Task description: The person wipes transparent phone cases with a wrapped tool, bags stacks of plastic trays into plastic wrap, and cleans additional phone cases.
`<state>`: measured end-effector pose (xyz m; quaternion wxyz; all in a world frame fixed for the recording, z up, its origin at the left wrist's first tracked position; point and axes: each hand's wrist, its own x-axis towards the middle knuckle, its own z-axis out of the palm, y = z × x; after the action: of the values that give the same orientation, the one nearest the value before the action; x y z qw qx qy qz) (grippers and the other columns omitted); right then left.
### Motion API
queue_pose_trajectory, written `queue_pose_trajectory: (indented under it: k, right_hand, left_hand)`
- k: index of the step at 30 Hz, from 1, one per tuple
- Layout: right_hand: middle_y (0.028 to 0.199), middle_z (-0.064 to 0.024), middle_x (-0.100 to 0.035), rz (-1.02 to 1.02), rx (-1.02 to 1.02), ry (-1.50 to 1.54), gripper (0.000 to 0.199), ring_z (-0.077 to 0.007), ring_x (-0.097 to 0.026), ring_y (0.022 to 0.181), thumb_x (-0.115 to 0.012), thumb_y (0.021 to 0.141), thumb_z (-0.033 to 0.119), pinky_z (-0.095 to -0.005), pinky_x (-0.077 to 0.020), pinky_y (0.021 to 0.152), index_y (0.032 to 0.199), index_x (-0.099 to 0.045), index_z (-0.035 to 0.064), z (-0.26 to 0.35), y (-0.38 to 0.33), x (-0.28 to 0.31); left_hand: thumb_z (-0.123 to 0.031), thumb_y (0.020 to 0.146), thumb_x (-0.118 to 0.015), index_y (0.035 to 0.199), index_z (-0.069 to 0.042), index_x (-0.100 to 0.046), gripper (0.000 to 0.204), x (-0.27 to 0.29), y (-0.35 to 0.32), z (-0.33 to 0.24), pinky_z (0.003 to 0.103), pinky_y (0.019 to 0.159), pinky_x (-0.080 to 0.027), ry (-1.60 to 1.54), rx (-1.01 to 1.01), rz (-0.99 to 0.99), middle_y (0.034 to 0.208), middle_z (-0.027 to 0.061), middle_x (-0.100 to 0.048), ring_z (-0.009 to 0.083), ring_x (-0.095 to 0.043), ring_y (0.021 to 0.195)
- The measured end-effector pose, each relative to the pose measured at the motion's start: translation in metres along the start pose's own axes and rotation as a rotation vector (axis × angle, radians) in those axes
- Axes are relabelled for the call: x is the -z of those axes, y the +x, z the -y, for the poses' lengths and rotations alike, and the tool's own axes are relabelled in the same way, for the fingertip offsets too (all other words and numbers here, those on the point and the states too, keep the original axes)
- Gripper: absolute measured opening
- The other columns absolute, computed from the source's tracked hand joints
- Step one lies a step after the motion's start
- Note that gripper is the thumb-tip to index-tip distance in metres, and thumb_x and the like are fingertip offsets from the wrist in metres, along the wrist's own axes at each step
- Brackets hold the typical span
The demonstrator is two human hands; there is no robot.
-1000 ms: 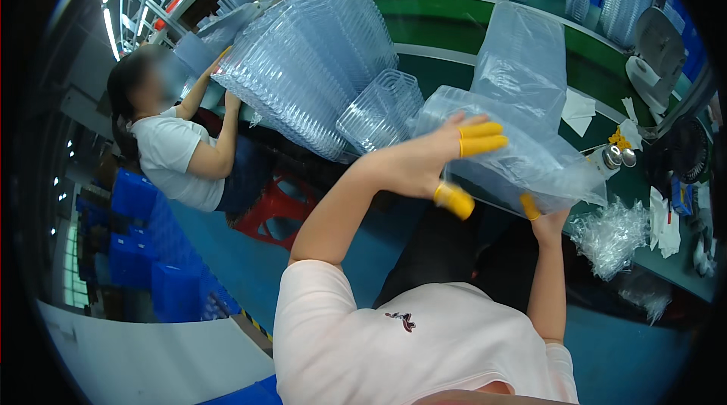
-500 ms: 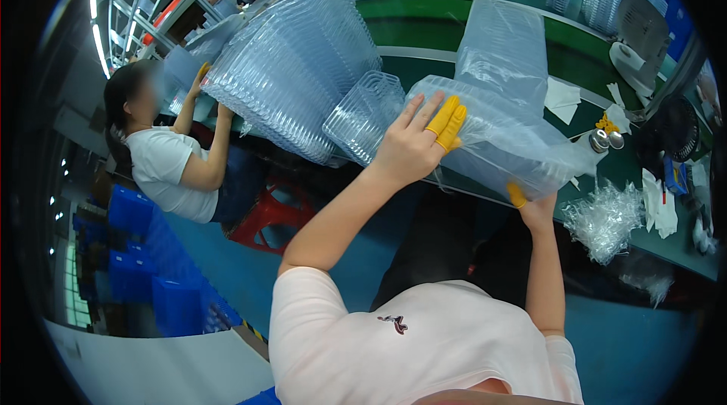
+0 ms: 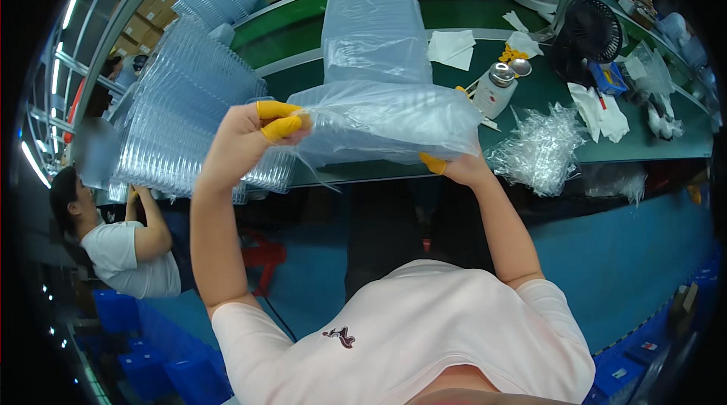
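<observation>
Across the green table (image 3: 632,141), a big stack of clear tubs (image 3: 182,102), nested one in another, fills the left. Toward the back lies a bundle (image 3: 375,38) wrapped in clear plastic; nearer, at the table's front edge, I hold a cloudy bag (image 3: 394,121), contents blurred. Right of it sits crumpled wrap (image 3: 536,151). My left hand (image 3: 246,132) pinches the bag's left end; my right hand (image 3: 463,169) grips its lower right corner. Beyond are a white bottle (image 3: 495,96), contents hidden, and a small blue box (image 3: 610,80).

The bulging, clear plastic bag (image 3: 394,117) (wrinkled, its left end gathered) stretches crosswise over the bench's (image 3: 636,146) near edge.
</observation>
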<state>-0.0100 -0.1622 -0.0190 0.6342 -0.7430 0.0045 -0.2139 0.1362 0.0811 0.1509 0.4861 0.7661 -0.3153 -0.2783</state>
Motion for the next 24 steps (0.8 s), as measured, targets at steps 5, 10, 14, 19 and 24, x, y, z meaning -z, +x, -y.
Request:
queue_pose_trajectory:
  k: [5,10,14,19,24]
  right_hand:
    - [0.105,-0.0086,-0.05,-0.132,0.022,0.159,0.066,-0.0177,-0.049,0.096,-0.074,0.058,0.011,-0.0309,-0.0404,0.082,0.113,-0.039,0.0019,-0.013,-0.002,0.003]
    - [0.104,-0.0084,-0.05,-0.094,-0.004,0.098,0.064,-0.017,-0.049,0.095,-0.073,0.059,0.009,-0.0301,-0.0407,0.081,0.113,-0.039,0.002,-0.002,-0.004,0.006]
    - [0.102,-0.0076,-0.051,-0.097,-0.036,0.187,0.064,-0.0162,-0.05,0.094,-0.072,0.059,0.008,-0.0297,-0.0411,0.08,0.113,-0.04,0.0019,0.004,-0.004,0.005]
    - [0.101,-0.007,-0.052,-0.094,-0.032,0.243,0.061,-0.0155,-0.05,0.092,-0.072,0.059,0.008,-0.0287,-0.0412,0.079,0.111,-0.042,0.0016,-0.006,-0.004,0.003]
    - [0.097,-0.0067,-0.053,-0.033,-0.116,0.138,0.062,-0.0158,-0.051,0.09,-0.068,0.053,0.002,-0.0288,-0.0417,0.077,0.109,-0.042,0.0007,-0.007,-0.003,0.008]
  left_hand:
    - [-0.035,0.064,-0.071,0.121,0.001,-0.04,0.074,0.008,-0.013,-0.014,0.039,0.094,-0.033,-0.085,-0.469,0.021,0.121,0.0142,-0.045,0.0259,-0.045,0.111]
    - [-0.024,0.069,-0.066,0.121,-0.003,-0.042,0.061,-0.058,-0.006,0.041,0.044,0.099,-0.024,0.97,-0.524,-0.472,0.123,0.0176,-0.042,0.0312,-0.036,0.119]
    - [-0.012,0.072,-0.06,0.111,-0.004,-0.052,0.04,-0.033,0.009,0.064,0.04,0.087,-0.039,1.174,-0.701,-0.607,0.108,0.0196,-0.053,0.0314,-0.05,0.103]
    - [-0.002,0.074,-0.051,0.095,-0.002,-0.06,0.023,-0.004,0.015,0.036,0.03,0.056,-0.046,0.951,-0.572,-0.586,0.071,0.0149,-0.06,0.023,-0.059,0.059]
    - [-0.002,0.081,-0.043,0.089,0.001,-0.06,0.019,0.003,0.023,0.039,0.023,0.057,-0.043,0.056,-0.187,-0.378,0.067,0.0052,-0.058,0.0106,-0.054,0.059]
